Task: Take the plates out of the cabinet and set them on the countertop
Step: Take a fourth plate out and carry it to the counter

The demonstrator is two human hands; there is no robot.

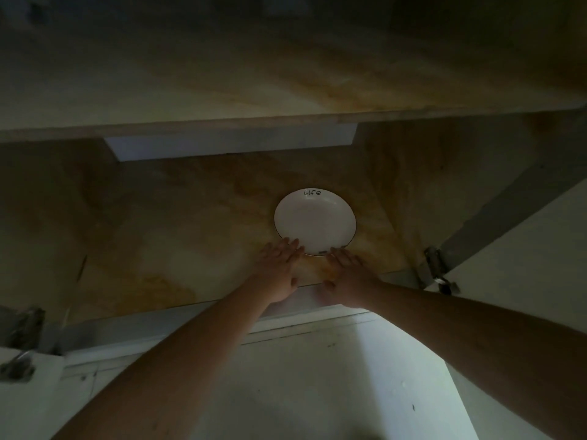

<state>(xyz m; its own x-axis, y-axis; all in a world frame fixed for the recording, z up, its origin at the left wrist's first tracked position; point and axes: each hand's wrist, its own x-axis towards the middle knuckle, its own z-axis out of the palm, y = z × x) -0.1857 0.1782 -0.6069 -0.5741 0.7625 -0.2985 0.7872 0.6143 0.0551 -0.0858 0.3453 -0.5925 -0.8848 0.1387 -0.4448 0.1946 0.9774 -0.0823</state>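
Observation:
A white plate (314,221) with a thin dark rim and the word "life" on its far edge lies flat on the yellowish cabinet shelf (178,236). My left hand (281,269) reaches in with fingers spread, its fingertips at the plate's near-left rim. My right hand (346,274) lies beside it, fingers extended and touching the plate's near-right rim. Neither hand has closed around the plate. Only this one plate shows in the cabinet.
An upper shelf (286,119) overhangs the plate. Open cabinet doors stand at the right (521,249) and left, with metal hinges (436,268) (23,328). A white surface (317,376) lies below the shelf's front edge. The scene is dim.

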